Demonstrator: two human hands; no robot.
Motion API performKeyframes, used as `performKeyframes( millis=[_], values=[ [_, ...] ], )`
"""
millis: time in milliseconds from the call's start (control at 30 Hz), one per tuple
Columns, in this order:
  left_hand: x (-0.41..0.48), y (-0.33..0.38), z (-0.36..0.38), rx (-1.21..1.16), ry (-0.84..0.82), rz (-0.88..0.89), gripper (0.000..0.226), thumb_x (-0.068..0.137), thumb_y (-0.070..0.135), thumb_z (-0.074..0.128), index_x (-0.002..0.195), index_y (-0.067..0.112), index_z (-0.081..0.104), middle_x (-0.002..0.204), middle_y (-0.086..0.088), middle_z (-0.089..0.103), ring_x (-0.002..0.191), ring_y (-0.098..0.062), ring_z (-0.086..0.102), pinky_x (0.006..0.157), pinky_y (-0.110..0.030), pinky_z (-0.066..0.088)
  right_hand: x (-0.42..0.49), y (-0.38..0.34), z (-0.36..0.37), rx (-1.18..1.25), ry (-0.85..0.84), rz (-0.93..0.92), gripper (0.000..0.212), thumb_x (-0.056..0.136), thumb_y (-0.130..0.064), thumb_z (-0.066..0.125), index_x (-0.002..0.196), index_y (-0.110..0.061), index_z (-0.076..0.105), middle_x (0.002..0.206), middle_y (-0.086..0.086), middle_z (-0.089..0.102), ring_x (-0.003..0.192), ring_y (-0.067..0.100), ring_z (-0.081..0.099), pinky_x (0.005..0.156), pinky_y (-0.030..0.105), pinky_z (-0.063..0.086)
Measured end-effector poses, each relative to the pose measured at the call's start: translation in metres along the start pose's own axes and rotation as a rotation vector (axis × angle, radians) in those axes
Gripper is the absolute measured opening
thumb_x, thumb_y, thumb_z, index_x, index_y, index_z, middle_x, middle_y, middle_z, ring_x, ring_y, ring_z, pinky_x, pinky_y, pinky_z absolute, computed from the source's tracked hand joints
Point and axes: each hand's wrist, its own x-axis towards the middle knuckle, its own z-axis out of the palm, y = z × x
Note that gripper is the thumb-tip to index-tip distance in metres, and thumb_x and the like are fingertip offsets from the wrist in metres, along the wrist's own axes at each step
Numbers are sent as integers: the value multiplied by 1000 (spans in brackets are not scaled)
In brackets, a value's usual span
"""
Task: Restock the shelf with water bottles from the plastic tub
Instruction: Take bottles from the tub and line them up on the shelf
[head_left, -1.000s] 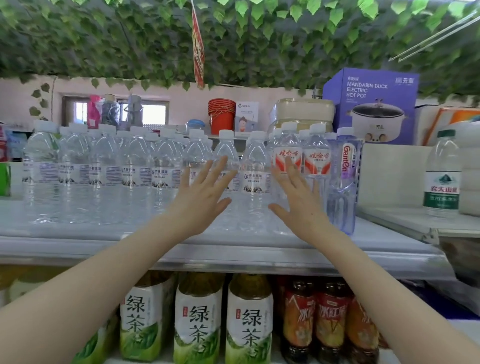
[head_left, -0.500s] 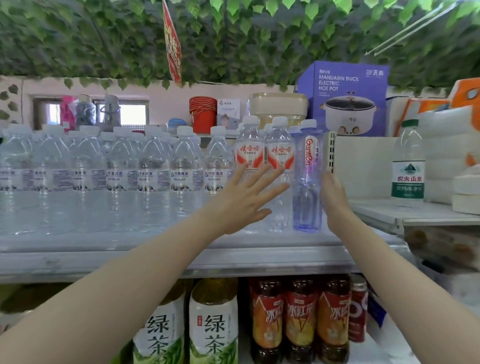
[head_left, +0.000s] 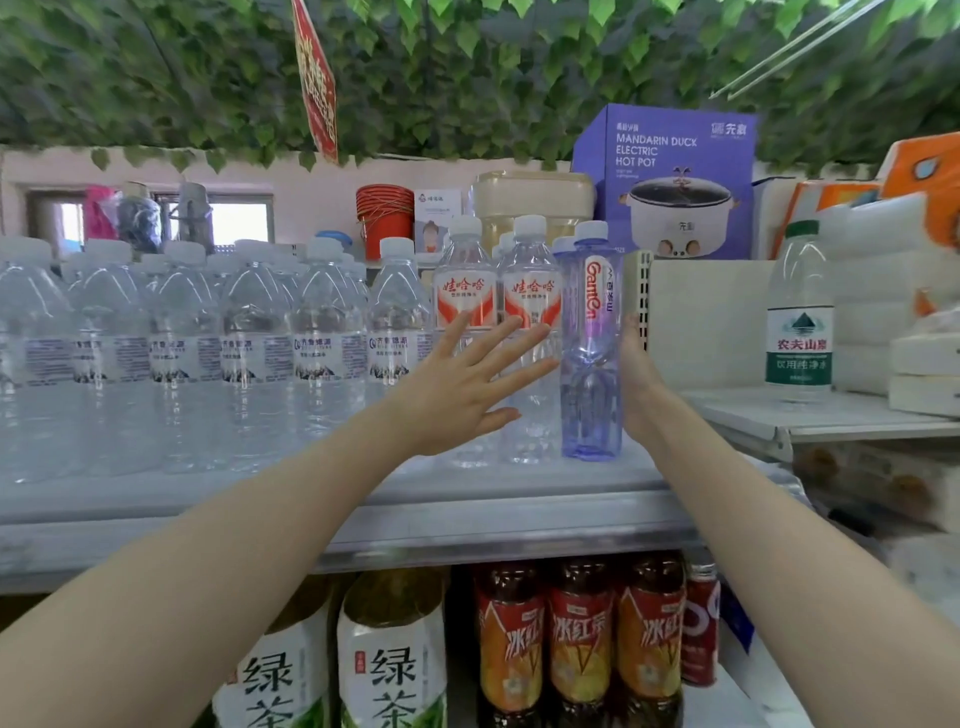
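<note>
Clear plastic water bottles upright, packed on grey metal shelf. Left hand fingers spread before red-label pair; right hand flat beside tall violet-tinted bottle. Likely full, heavy, slick, squashy walls; grab mid-body.

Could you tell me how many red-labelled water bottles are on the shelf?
2: the left red-labelled bottle is behind the left hand; the right red-labelled bottle stands beside the blue bottle. More may hide behind them.
</note>
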Motion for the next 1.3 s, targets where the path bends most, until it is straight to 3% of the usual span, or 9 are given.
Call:
performKeyframes(
  millis=[700, 1000, 1300],
  values=[
    [-1, 1, 6, 25, 23, 3, 62, 96, 54, 15, 150, 25, 8, 156, -3, -1, 143, -24, 0, 113, -55, -2, -10, -2, -1, 9, -24, -24, 68, 92, -66, 5, 144, -33, 33, 154, 0, 27, 143, 23, 22, 115, 53, 9],
    [-3, -3, 2, 23, -26, 41, 61, 97, 52, 17, 151, 25, 9, 158, -4, 6, 145, -26, 6, 113, -56, 6, -6, 1, 4, 7, 13, -35, 75, 89, -71, 8, 145, -28, 34, 152, 6, 33, 140, 27, 28, 116, 50, 17],
    [-31, -11, 1, 54, -51, 57, 59, 97, 51, 19, 151, 27, 13, 157, 0, 12, 144, -24, 15, 114, -52, 5, -15, -3, 4, 4, 79, 37, 69, 94, -65, 14, 149, -25, 23, 157, 5, 20, 144, 27, 17, 116, 44, 12]
  ],
)
